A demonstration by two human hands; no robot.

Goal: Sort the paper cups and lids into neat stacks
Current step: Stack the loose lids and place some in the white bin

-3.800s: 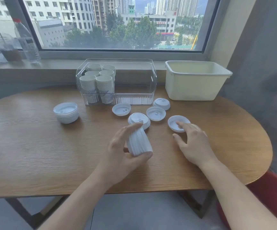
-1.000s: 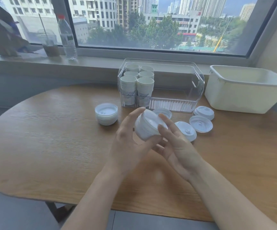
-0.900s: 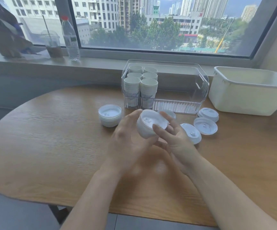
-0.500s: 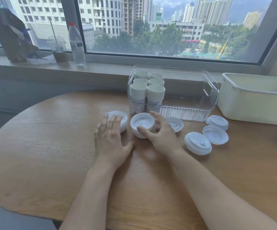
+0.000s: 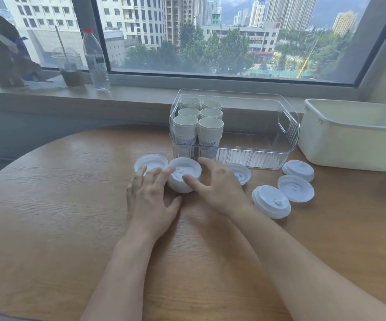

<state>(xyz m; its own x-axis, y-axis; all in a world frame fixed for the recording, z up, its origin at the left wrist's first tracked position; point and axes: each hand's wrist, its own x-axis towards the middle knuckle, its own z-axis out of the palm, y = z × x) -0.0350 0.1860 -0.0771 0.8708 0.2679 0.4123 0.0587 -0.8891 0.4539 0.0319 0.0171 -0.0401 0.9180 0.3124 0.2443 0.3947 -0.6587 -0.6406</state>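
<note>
Right hand pinches the lid stack at its 11 o'clock, upright on the table, while the left hand, fingers spread, touches its 9 o'clock side, equally near.

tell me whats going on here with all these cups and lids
A person is sorting white lids at a wooden table. Both hands are on a stack of upturned lids: the right hand curls round it, and the left hand rests its fingers on its left edge, beside a second lid stack. Four lids lie loose to the right. The paper cups stand in six stacks inside a clear bin.
</note>
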